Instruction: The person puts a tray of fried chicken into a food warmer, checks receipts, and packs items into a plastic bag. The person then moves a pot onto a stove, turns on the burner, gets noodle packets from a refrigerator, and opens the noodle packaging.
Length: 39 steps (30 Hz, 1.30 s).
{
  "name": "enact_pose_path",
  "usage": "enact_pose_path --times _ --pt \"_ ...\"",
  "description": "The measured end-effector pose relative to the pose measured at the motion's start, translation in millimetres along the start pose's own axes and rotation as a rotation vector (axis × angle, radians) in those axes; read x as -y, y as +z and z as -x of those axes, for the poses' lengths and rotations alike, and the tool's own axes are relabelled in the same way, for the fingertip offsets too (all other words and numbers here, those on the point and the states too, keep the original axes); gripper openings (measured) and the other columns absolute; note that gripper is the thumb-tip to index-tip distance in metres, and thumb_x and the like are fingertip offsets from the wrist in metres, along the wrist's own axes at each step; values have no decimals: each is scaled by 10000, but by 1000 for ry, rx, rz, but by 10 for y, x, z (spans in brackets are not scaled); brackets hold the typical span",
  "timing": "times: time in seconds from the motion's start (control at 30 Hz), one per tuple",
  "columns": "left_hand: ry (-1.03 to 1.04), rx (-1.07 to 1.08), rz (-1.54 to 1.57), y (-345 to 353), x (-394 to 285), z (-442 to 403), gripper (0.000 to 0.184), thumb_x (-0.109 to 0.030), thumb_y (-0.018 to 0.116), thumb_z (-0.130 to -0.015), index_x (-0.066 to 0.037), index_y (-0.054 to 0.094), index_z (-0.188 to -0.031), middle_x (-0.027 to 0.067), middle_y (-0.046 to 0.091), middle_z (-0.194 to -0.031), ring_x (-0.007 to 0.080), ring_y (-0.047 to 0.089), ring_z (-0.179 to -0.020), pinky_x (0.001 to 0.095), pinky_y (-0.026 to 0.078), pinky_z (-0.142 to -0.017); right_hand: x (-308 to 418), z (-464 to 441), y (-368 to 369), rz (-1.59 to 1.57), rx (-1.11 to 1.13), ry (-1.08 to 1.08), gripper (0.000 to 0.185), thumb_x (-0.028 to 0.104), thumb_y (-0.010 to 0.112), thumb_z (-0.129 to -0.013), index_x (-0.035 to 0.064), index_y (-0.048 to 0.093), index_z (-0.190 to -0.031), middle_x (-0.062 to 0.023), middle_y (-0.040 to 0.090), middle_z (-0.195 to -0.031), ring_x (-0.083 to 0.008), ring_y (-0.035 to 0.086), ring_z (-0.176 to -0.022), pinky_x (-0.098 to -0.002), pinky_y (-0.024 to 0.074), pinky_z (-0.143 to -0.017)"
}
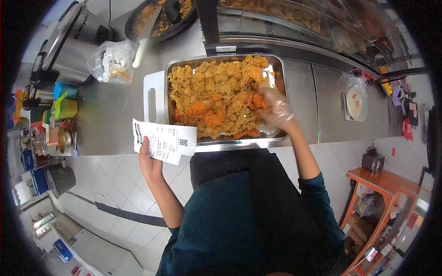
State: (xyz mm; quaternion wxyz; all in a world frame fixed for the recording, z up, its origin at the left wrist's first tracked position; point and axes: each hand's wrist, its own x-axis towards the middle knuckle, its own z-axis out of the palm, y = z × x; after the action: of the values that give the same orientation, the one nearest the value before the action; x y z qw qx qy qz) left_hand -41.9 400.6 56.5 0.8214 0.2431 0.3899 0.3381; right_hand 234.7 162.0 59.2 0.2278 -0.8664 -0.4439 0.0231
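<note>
My left hand (148, 162) pinches a white printed paper (168, 140), with the thumb on its face, at the lower left of the metal tray. A clear plastic glove covers my right hand (275, 108), which is over the right side of the tray (282, 69), blurred and touching or just above an orange fried piece (258, 100). Golden fried pieces (198, 83) fill much of the tray, with redder pieces (212, 112) among them. Under the tray's left side lies a white cutting board (149, 87).
Left of the tray are a plastic bag (113, 62), a knife with a white handle (140, 53) and a Miyako appliance (73, 41). A dark round pan (133, 30) stands behind them. A glass display case (294, 20) is behind the tray; a white lid (357, 105) lies right.
</note>
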Motion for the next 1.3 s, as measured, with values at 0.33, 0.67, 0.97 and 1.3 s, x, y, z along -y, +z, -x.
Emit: enact_pose_path --times 0.33,0.67,0.97,1.3 --pt "-23 -13 9 61 8 15 301 -119 472 -802 29 424 -1060 125 510 -1028 216 501 -943 338 415 -807 -376 98 26 -924 -108 353 416 99 665 -626 75 503 -1008 -44 548 -967 -173 530 -873 -270 452 -741" --pt "34 -21 49 -216 -113 31 308 -125 473 -804 30 422 -1064 134 501 -1047 221 495 -958 347 410 -817 424 -143 485 -180 -373 126 479 289 638 -626 125 469 -1043 -105 485 -1030 -288 452 -960 -387 370 -819" --pt "54 -36 47 -268 -154 14 317 -131 466 -807 37 413 -1070 137 496 -1055 224 491 -963 352 405 -823 163 -17 312 -1405 -645 595 238 232 550 -770 132 482 -975 -39 536 -805 -95 505 -632 -195 436 -482" --pt "61 -56 26 -297 -270 -48 327 -134 469 -806 36 406 -1078 137 491 -1061 234 481 -973 366 392 -839 1718 -751 786 57 111 -70 417 121 491 -721 79 385 -1122 -125 506 -922 -264 474 -875 -389 392 -710"
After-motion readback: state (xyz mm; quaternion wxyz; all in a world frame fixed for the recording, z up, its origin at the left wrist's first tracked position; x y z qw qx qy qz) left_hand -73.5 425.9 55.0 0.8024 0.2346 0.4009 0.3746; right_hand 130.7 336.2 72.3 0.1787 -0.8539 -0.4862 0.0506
